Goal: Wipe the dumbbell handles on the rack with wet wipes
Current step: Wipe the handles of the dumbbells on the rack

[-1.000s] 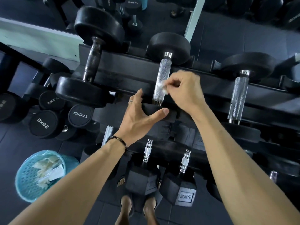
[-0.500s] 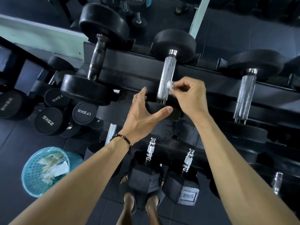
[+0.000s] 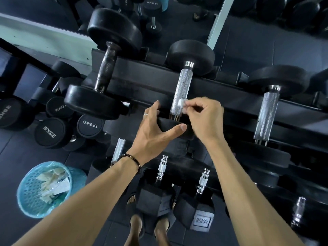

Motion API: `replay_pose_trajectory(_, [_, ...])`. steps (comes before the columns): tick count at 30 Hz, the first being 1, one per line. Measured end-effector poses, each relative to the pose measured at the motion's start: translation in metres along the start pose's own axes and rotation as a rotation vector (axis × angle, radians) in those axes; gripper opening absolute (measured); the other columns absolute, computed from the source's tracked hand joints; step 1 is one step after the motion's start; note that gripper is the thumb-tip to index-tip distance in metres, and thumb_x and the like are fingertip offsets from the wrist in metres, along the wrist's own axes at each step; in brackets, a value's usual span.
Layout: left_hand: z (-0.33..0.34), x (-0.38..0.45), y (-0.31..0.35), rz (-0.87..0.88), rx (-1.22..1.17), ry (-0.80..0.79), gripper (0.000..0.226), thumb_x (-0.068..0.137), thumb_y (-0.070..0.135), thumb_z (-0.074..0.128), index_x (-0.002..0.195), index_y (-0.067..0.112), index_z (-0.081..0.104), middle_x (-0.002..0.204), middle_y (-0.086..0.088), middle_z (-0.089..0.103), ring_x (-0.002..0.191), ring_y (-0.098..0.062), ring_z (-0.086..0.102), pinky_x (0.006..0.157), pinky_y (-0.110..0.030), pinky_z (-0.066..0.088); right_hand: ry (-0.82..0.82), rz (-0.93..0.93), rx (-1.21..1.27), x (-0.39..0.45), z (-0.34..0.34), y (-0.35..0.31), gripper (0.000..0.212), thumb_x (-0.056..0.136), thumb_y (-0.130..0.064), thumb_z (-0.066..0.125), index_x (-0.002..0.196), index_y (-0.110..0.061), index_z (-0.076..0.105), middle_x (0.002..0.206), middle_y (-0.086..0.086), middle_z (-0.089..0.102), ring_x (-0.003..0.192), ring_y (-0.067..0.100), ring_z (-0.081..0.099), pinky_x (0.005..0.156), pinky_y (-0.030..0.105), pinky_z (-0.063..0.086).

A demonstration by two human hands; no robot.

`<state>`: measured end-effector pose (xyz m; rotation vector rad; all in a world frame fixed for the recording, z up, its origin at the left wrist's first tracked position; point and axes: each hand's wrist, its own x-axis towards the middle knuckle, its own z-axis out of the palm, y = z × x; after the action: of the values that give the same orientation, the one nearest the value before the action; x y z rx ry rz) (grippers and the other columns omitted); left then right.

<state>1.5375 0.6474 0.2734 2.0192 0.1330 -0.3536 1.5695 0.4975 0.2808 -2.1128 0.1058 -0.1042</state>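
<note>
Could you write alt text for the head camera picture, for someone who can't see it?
Seen from above, a person's right hand pinches a small white wet wipe against the silver handle of the middle dumbbell on a black rack, while the left hand grips that dumbbell's near weight head. A blue basket of used wipes stands on the floor, lower left.

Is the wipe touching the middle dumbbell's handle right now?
Touching. The head view shows the right hand pinching the wipe against the middle dumbbell's handle near its lower end, no gap visible.

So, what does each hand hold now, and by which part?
The right hand pinches a small wet wipe at its near end. The left hand grips the middle dumbbell's near head.
</note>
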Motion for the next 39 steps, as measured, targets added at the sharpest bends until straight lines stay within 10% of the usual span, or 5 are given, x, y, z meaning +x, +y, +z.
replay_pose_trajectory(5, [0.001,0.001,-0.001,0.005,-0.003,0.013,0.115,0.062,0.070,0.063,0.156,0.022,0.017,0.150,0.008,0.032,0.134,-0.001,0.032,0.096,-0.012,0.027,0.242,-0.167,-0.247,0.050,0.012,-0.007,0.015,0.088,-0.015,0.065,0.087,-0.022,0.078,0.087,-0.002,0.066,0.074,0.014,0.061,0.072,0.029,0.048])
replay_pose_trajectory(11, [0.000,0.000,0.000,0.005,-0.006,0.006,0.119,0.060,0.072,0.062,0.156,0.020,0.016,0.149,0.008,0.031,0.135,-0.001,0.031,0.098,-0.011,0.025,-0.098,-0.366,-0.271,0.015,0.003,0.001,0.012,0.086,-0.004,0.069,0.088,-0.012,0.078,0.084,0.001,0.061,0.071,0.009,0.059,0.067,0.023,0.051])
replay_pose_trajectory(14, [0.000,0.001,0.000,0.004,-0.008,-0.002,0.118,0.060,0.072,0.062,0.157,0.021,0.015,0.151,0.007,0.030,0.135,-0.001,0.030,0.100,-0.014,0.026,0.071,-0.393,-0.275,0.040,0.009,-0.003,0.013,0.086,-0.004,0.069,0.089,-0.011,0.078,0.083,0.002,0.059,0.067,0.005,0.053,0.066,0.008,0.044])
replay_pose_trajectory(27, [0.000,0.002,-0.003,0.005,-0.031,0.003,0.119,0.059,0.072,0.063,0.157,0.022,0.016,0.152,0.006,0.030,0.138,-0.004,0.030,0.101,-0.015,0.027,0.407,-0.048,-0.189,0.072,0.021,-0.015,0.011,0.086,-0.012,0.070,0.090,-0.016,0.079,0.087,0.000,0.069,0.076,0.014,0.063,0.071,0.009,0.032])
replay_pose_trajectory(39, [0.000,0.002,-0.003,-0.001,-0.022,-0.003,0.117,0.061,0.071,0.064,0.156,0.022,0.017,0.150,0.006,0.032,0.137,-0.001,0.031,0.099,-0.012,0.026,0.295,0.190,0.121,0.073,0.010,-0.009,0.015,0.083,-0.014,0.075,0.082,-0.028,0.078,0.075,-0.015,0.073,0.077,0.002,0.069,0.086,0.033,0.057])
